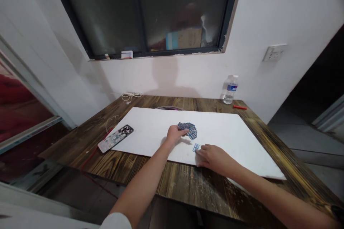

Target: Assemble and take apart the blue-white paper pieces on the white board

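My left hand [176, 134] is closed on a spread fan of small playing cards [191, 131] with blue and grey patterns, just above the white board [225, 132]. Lower and to the right, my right hand [213, 157] has its fingertips closed at the lower edge of a single blue-and-white playing card [196, 146]. Whether this card rests on the board or is slightly raised, I cannot tell. The thumb and fingers partly hide its lower corner.
The board lies on a dark wooden table [120, 168]. A phone [115, 138] overlaps its left edge. Farther back are a white cord [131, 96], a round object partly under the board, a water bottle [231, 90] and a red stick-like object [239, 107]. A window wall stands behind.
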`<action>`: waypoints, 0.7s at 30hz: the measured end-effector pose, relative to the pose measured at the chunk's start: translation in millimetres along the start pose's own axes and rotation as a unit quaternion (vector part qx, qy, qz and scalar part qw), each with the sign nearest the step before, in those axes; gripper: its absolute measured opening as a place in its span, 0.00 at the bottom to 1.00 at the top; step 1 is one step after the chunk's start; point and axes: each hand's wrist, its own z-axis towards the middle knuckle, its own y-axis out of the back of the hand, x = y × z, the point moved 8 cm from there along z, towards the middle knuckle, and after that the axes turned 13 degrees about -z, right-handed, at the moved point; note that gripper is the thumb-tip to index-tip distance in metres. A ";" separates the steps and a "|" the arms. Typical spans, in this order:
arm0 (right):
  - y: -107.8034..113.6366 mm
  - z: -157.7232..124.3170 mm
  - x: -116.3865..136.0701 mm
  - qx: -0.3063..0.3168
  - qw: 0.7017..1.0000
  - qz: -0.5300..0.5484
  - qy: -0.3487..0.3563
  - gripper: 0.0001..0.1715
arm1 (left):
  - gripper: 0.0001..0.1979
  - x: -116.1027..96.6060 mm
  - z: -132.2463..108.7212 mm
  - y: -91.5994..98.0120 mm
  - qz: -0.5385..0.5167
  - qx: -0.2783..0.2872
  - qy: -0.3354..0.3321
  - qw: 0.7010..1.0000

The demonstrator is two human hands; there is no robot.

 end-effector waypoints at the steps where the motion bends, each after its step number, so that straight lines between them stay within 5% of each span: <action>1: 2.1 -3.2 1.8 -0.024 1.000 0.004 -0.001 0.19 | 0.17 -0.3 -0.1 0.3 -0.001 -0.003 0.001 1.000; 7: 2.9 -17.5 15.0 -0.131 0.991 0.022 -0.009 0.32 | 0.16 -2.4 -0.5 -0.5 -0.014 -0.003 0.004 1.000; 15: -0.3 -29.0 30.3 -0.169 0.986 -0.017 -0.007 0.08 | 0.18 -0.4 1.6 0.7 -0.019 -0.004 0.003 1.000; 21: 10.6 -30.0 25.9 -0.154 0.988 0.010 -0.021 0.11 | 0.18 -0.4 1.5 0.0 -0.016 -0.004 0.005 1.000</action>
